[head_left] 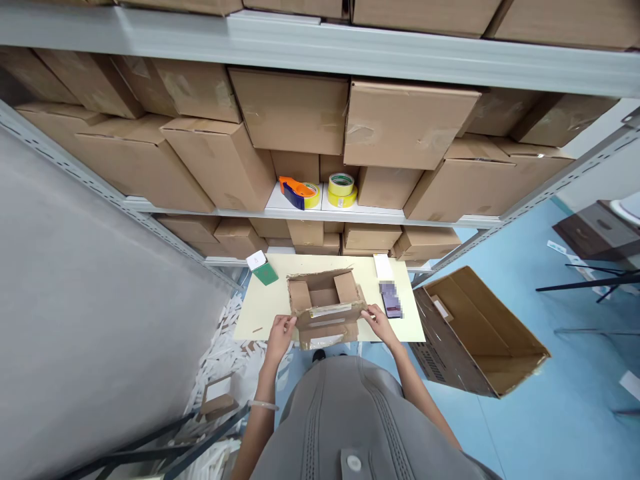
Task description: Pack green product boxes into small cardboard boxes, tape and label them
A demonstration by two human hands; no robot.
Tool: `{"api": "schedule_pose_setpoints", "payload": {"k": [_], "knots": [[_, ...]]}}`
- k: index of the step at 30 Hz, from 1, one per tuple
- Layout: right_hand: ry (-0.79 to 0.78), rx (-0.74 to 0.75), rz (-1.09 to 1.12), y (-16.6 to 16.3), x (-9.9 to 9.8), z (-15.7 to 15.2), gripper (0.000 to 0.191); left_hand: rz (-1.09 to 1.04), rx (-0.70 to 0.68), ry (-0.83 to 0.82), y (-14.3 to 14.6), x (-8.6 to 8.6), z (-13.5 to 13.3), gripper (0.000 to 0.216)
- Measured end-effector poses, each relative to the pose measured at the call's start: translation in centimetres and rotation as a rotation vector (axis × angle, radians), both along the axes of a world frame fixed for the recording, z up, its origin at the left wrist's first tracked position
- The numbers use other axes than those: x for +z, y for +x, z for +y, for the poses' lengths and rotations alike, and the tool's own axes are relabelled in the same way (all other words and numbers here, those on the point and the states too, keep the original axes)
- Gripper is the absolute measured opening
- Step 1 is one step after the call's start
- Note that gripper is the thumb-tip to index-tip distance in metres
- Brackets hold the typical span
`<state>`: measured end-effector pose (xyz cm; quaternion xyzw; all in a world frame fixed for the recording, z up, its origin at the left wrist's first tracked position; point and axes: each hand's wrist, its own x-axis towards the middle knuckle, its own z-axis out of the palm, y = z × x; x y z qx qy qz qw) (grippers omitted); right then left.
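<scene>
An opened cardboard box [327, 327] lies on the cream table [270, 300] in front of me, its flaps spread and its inside facing up. My left hand [281, 335] pinches the near flap at its left corner. At the opposite corner of that flap, my right hand [377, 322] grips the edge between thumb and fingers. Strips of clear tape and pale torn patches show along the flap. Just beyond my right hand rests a phone [391, 300], partly blurred, with a white box [383, 267] behind it. A small green and white box [263, 268] stands at the back left.
Shelves [300, 215] packed with cardboard boxes [295, 110] rise behind the table. An orange and blue tape dispenser [296, 191] and yellow tape rolls [342, 191] sit there. A large open carton [480, 333] stands at right; paper scraps [220, 353] cover the floor at left.
</scene>
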<state>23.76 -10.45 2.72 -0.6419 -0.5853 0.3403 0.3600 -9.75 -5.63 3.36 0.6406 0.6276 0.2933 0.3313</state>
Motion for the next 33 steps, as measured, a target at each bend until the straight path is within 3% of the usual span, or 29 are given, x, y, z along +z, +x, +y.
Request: {"api": "schedule_pose_setpoints", "payload": {"k": [4, 8, 13, 19, 24, 29, 33], "knots": [[0.034, -0.113, -0.071, -1.1, 0.2, 1.9, 0.034, 0.046, 0.150, -0.034, 1.2, 0.6, 1.0, 0.041], [-0.011, -0.180, -0.092, -1.5, 0.4, 3.2, 0.025, 0.115, 0.229, -0.085, 1.4, 1.0, 1.3, 0.028], [-0.083, -0.198, -0.121, -1.6, -0.1, 3.4, 0.020, 0.123, 0.262, -0.142, 1.8, 0.8, 1.0, 0.024], [-0.118, -0.185, -0.168, -1.4, -0.1, 3.1, 0.019, 0.104, 0.308, -0.089, 2.4, -0.2, 0.7, 0.019], [0.115, -0.171, -0.350, -1.8, 4.1, 5.8, 0.034, -0.002, 0.342, -0.066, 2.3, -1.7, 0.7, 0.019], [0.276, -0.009, -0.535, -3.7, 9.4, 10.1, 0.047, -0.009, 0.329, -0.048, 2.4, -2.2, 0.8, 0.017], [0.255, 0.165, -0.688, -5.5, 9.9, 11.7, 0.051, -0.005, 0.310, -0.048, 2.5, -2.0, 0.8, 0.016]]}}
